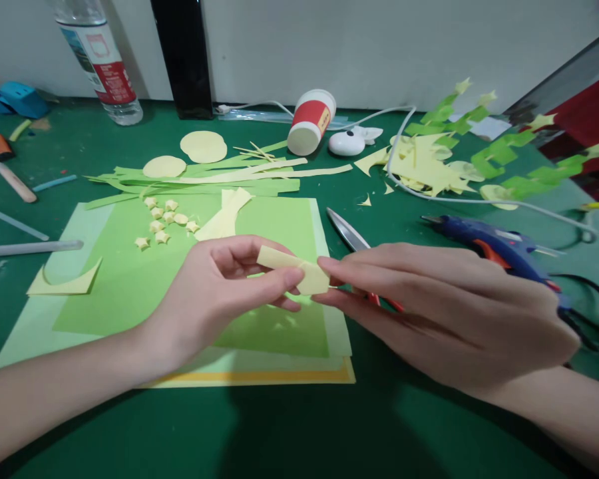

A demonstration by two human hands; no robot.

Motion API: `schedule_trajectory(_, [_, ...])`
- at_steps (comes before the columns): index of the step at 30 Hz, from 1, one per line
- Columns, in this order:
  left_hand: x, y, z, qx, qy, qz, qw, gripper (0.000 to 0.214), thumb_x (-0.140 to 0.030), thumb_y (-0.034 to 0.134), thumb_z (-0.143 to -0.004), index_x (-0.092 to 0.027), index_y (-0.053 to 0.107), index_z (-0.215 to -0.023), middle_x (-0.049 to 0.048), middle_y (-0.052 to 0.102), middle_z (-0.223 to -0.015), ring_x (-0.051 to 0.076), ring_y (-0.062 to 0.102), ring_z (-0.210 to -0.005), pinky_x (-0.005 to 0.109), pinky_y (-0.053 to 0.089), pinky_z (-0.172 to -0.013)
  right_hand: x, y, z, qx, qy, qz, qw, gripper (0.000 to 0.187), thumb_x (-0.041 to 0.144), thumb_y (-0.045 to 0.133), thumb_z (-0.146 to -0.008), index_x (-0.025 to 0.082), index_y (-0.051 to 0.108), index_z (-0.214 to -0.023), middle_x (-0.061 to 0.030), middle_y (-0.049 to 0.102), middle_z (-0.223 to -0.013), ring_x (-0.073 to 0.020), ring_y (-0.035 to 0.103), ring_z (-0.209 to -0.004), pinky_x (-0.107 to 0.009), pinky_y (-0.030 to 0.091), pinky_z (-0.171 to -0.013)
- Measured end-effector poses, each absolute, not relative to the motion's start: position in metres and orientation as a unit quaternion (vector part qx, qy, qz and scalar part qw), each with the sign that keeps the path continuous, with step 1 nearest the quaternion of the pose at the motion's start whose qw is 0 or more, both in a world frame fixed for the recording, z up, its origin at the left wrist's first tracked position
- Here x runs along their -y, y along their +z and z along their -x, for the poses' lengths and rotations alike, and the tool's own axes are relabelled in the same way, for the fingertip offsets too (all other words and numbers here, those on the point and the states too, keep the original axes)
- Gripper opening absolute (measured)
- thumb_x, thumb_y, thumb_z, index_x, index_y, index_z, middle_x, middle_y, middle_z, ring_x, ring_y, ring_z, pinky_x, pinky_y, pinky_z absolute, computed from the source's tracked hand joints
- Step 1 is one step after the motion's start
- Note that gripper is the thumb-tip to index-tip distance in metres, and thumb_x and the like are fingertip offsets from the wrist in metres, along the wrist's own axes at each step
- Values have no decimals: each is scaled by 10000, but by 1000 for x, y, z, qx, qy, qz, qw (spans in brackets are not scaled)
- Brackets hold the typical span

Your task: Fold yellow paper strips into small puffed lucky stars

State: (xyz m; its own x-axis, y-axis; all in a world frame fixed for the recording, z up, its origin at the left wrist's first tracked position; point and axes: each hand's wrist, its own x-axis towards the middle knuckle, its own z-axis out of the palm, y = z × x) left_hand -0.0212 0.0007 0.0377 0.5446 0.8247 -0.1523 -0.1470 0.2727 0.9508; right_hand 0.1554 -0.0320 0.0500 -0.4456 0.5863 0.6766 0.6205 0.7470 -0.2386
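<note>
A pale yellow paper strip (313, 278), folded at one end into a small flat shape with its tail pointing up and left, is held between both hands. My left hand (229, 279) pinches it between thumb and fingers. At the strip's right edge, my right hand (444, 306) grips with thumb and fingertips. Beneath lie stacked green sheets (180, 299). Several small folded paper stars (162, 237) rest on them, beside loose pale yellow strips (224, 216). Scissors (348, 229) with red handles lie partly hidden behind my right hand.
Behind the sheets are green strips (204, 179) and pale yellow circles (203, 146). A paper cup (311, 123) lies tipped near a white case (347, 142). A blue glue gun (499, 243) and a white cable (479, 198) are right; a water bottle (102, 66) stands back left.
</note>
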Motion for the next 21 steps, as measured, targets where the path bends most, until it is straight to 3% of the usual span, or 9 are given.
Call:
schedule_trajectory(8, [0,38,22,-344,338,-505,716,57,-158,633,-735,-186,678,-714,-54,662,-716,46,612,-607,128,553,-600,30,50,-153,838,-21,340,426,175,22,659,-673,182,609,-725,2,651,-551,-75,603,-500,-134,481,-463])
schedule_trajectory(13, [1,38,22,-359,351,-524,688,43,-149,652,-713,-182,677,-702,-56,650,-671,35,603,-561,90,515,-552,38,44,-150,774,182,445,412,116,113,593,-746,177,550,-833,0,626,-661,-67,550,-507,-164,449,-435])
schedule_trajectory(16, [3,39,21,-357,347,-532,685,55,-140,643,-720,-175,675,-692,-46,653,-685,32,593,-558,91,510,-548,40,44,-147,746,295,466,373,51,119,517,-796,163,532,-777,33,545,-551,-48,491,-443,-146,388,-386])
schedule_trajectory(21, [8,38,22,-380,365,-538,658,49,-161,678,-687,-195,645,-700,-61,650,-676,37,597,-566,91,502,-533,40,48,-146,664,479,453,352,156,181,462,-840,143,531,-705,27,508,-529,-40,446,-426,-136,365,-380])
